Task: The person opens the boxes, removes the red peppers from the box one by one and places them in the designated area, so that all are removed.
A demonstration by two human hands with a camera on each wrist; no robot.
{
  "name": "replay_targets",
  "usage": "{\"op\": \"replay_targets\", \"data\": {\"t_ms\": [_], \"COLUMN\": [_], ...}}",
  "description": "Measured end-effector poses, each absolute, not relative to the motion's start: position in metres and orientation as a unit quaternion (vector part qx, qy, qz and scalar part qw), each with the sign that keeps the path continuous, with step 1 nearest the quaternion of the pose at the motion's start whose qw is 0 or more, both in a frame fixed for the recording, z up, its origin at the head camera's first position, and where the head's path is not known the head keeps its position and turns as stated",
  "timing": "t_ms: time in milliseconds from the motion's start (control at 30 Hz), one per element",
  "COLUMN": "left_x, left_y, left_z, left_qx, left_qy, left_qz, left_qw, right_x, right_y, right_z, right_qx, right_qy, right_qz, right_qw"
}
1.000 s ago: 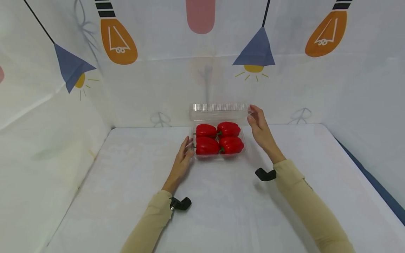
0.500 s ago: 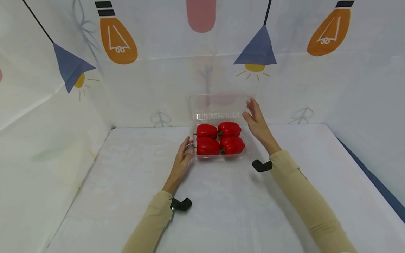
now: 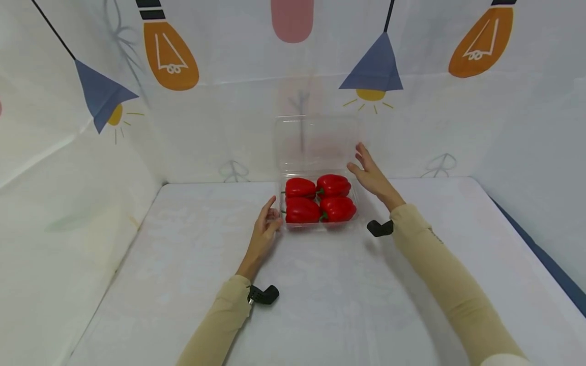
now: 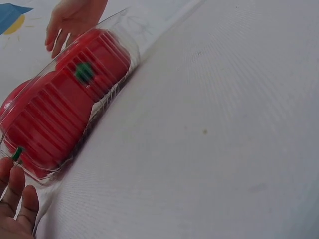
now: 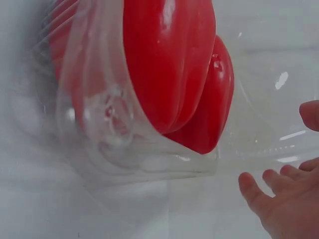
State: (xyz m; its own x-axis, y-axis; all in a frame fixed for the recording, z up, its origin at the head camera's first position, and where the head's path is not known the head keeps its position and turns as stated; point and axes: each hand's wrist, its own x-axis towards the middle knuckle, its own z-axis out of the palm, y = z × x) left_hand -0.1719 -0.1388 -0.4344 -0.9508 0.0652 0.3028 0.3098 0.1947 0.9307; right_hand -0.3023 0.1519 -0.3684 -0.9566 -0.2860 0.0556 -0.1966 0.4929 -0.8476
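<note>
A clear plastic clamshell container (image 3: pixel 316 226) lies at the table's far edge, its transparent lid (image 3: pixel 293 137) raised against the backdrop. Several red bell peppers (image 3: pixel 338 209) with green stems fill the base in two rows. My left hand (image 3: pixel 263 231) is at the container's left side, fingers relaxed and fingertips at the wall; in the left wrist view that hand (image 4: pixel 17 209) is close to a pepper's stem. My right hand (image 3: pixel 373 175), fingers spread, hovers at the lid's right edge. In the right wrist view it (image 5: pixel 291 204) holds nothing; contact with the lid (image 5: pixel 269 99) is unclear.
The white table (image 3: pixel 320 305) stretches in front of the container. Behind it hangs a white backdrop (image 3: pixel 229 122) printed with lamps and bulbs. Dark wrist-worn cameras (image 3: pixel 264 295) jut inward from both cuffs.
The lid has swung up and back, from low over the rear peppers to standing upright against the backdrop. My right hand has moved slightly up and left. My left hand stays almost still.
</note>
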Motion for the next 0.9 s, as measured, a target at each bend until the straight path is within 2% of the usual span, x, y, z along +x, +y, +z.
{"op": "replay_targets", "data": {"t_ms": [333,633,900], "left_x": [-0.176,-0.174,-0.174], "left_y": [-0.142,-0.144,-0.144], "left_z": [-0.439,-0.439,-0.443], "left_qx": [-0.142,-0.147,-0.148], "left_qy": [-0.730,-0.731,-0.722], "left_qz": [-0.664,-0.663,-0.674], "left_qw": [0.079,0.066,0.057], "right_x": [-0.294,-0.283,-0.269], "right_y": [0.162,0.169,0.170], "right_z": [-0.380,-0.406,-0.409], "right_qx": [-0.115,-0.138,-0.169], "right_qy": [0.865,0.865,0.862], "right_qz": [-0.486,-0.482,-0.479], "right_qw": [0.038,0.029,-0.004]}}
